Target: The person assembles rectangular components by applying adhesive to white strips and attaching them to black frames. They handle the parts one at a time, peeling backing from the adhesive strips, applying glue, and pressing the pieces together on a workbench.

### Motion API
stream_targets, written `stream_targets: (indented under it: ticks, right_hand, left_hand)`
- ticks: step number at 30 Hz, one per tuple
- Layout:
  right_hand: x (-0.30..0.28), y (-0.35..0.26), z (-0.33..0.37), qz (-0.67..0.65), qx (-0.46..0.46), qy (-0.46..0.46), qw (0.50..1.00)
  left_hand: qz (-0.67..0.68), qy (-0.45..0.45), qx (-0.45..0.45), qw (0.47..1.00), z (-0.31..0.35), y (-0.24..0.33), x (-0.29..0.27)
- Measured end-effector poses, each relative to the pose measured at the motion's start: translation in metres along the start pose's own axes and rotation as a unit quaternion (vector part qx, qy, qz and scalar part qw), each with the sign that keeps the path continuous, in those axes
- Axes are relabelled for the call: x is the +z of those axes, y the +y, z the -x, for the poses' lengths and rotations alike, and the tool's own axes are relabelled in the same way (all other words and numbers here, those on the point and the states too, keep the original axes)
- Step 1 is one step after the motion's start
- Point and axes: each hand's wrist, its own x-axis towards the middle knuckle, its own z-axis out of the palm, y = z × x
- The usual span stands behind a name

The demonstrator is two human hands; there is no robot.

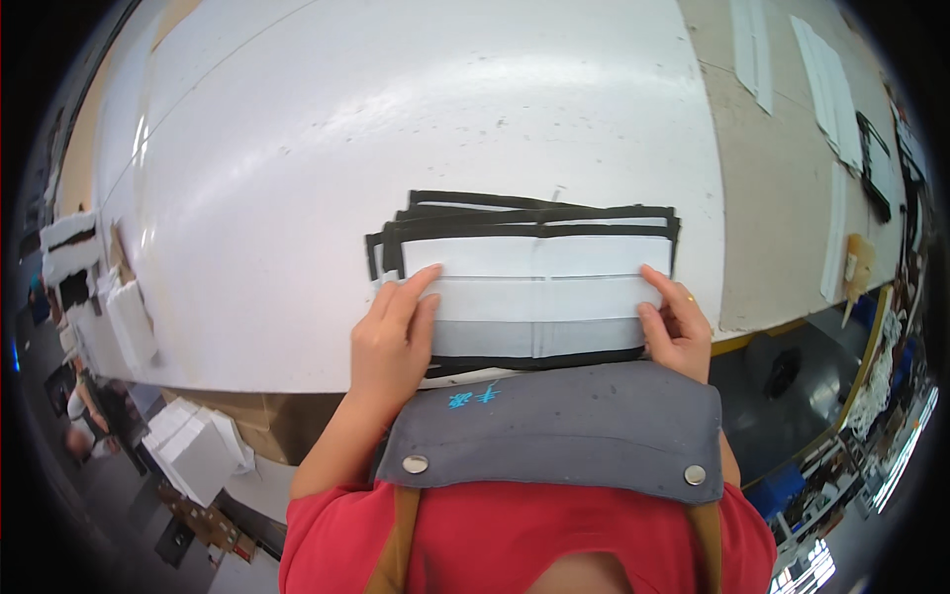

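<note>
A pale grey-white fabric panel [495, 297] with black edging lies at the table's near edge, crossed by two horizontal seam lines and one vertical fold. Under and behind it are more black-edged panels [465, 201], stacked unevenly. My left hand [388, 337] rests at its left side, index finger and thumb apart on the surface. On the right side my right hand [678, 327] touches the panel with a stretched index finger and the thumb, its other fingers bent. A ring is on a finger of that hand. Neither hand visibly pinches the panel. The panel's near edge partly disappears behind my grey apron [554, 431].
The white tabletop [297, 218] adjoins a beige board [772, 218] on the right. White strips [826, 84], a black item [873, 168] and a brush-like tool [855, 272] lie there. White stacked pieces [124, 317] stand at the left edge, with a cardboard box [272, 421] below.
</note>
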Motion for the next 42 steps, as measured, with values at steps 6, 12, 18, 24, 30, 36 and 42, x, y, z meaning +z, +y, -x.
stream_targets:
  ticks: [6,12,18,24,30,36,42]
  right_hand:
    - [-0.004,-0.003,-0.003,0.03,-0.029,-0.015,0.999]
    - [-0.007,-0.006,-0.004,0.039,-0.041,-0.019,0.998]
    - [-0.017,-0.008,-0.013,0.191,-0.084,0.004,0.978]
    - [-0.003,-0.028,-0.047,0.189,-0.249,0.016,0.95]
    - [0.033,-0.037,-0.07,0.195,-0.308,-0.088,0.927]
    - [0.033,-0.038,-0.081,0.172,-0.251,-0.142,0.942]
    - [0.035,-0.034,-0.084,0.172,-0.27,-0.147,0.936]
  left_hand:
    - [-0.05,0.006,0.03,0.998,0.002,-0.003,0.004]
    - [-0.054,0.01,0.04,0.998,0.001,-0.001,0.004]
    - [-0.068,0.02,0.049,0.996,0.001,0.0,0.002]
    - [-0.124,0.035,0.146,0.981,-0.016,0.008,0.004]
    - [-0.111,-0.028,0.323,0.939,-0.017,0.018,0.032]
    - [-0.08,-0.039,0.298,0.951,-0.015,0.012,0.036]
    - [-0.089,-0.024,0.302,0.949,-0.015,0.011,0.038]
